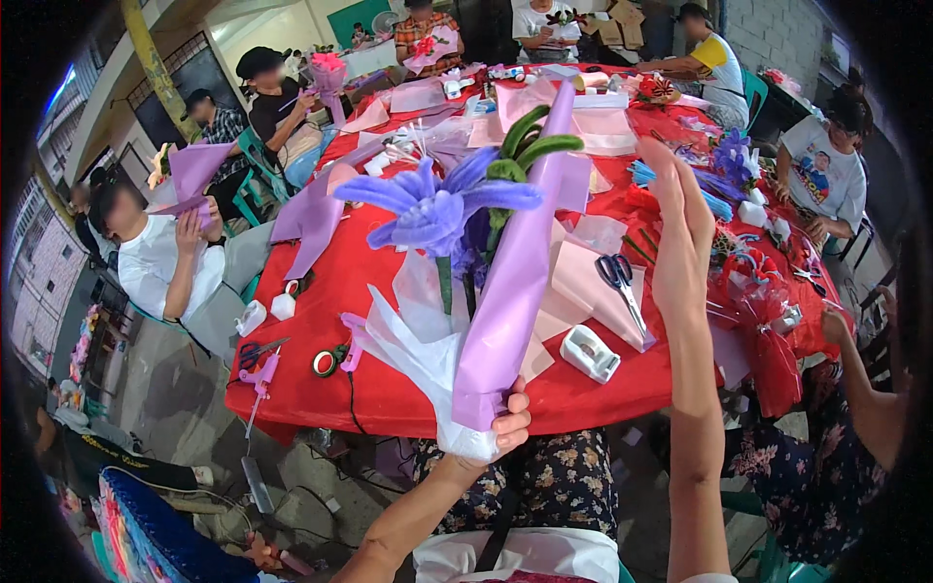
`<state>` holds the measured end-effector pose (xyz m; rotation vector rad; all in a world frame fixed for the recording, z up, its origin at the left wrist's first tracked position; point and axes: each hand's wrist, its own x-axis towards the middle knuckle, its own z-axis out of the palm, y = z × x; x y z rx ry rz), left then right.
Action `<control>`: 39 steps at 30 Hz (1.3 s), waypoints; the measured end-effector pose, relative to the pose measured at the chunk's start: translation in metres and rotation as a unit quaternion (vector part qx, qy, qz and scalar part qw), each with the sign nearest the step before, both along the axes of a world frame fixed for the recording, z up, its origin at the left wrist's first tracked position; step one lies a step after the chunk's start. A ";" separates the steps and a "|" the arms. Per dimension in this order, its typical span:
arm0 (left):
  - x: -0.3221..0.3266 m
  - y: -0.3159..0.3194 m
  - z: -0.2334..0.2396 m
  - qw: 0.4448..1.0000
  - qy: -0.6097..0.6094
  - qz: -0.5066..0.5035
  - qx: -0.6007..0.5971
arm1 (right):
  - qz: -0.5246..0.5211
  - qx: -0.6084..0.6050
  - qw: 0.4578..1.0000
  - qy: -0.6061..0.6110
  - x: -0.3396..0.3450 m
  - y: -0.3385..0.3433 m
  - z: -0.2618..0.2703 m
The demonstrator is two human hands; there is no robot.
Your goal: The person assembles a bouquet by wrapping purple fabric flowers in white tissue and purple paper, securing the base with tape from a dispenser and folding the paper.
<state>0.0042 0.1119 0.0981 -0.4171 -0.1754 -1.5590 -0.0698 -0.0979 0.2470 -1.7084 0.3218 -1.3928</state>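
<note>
A bouquet of purple fuzzy pipe-cleaner flowers [437, 208] with green stems and leaves stands upright before me. My left hand [512, 421] grips its base, where white wrapping [466, 437] and a folded sheet of purple wrapping paper [503, 321] meet. The purple sheet runs up the bouquet's right side, and white tissue flares to the left. My right hand [678, 226] is raised to the right of the bouquet, apart from it, with its fingers extended close together and nothing seen in it.
The red-covered table [408, 408] bears a white tape dispenser [589, 353], scissors [623, 288], pink glue guns [261, 375], a roll of green tape [324, 362] and pink paper sheets [590, 280]. Several people sit around it, some holding wrapped flowers. A cable hangs over the near edge.
</note>
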 end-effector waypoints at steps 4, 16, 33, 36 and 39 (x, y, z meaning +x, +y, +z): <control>-0.004 0.000 -0.002 1.000 0.007 -0.008 -0.004 | 0.046 -0.023 0.998 0.025 0.015 -0.023 0.012; -0.009 0.004 -0.005 0.999 -0.036 0.021 0.022 | 0.222 0.039 0.970 -0.090 0.053 -0.030 0.004; -0.021 -0.002 -0.011 0.996 -0.025 -0.073 -0.034 | 0.326 0.104 0.928 -0.147 0.047 -0.039 0.008; -0.025 -0.005 -0.009 0.996 -0.020 -0.078 -0.033 | 0.309 0.069 0.934 -0.165 0.045 -0.041 0.014; -0.024 -0.005 -0.004 0.996 -0.043 -0.071 -0.039 | 0.299 0.075 0.936 -0.172 0.044 -0.038 0.020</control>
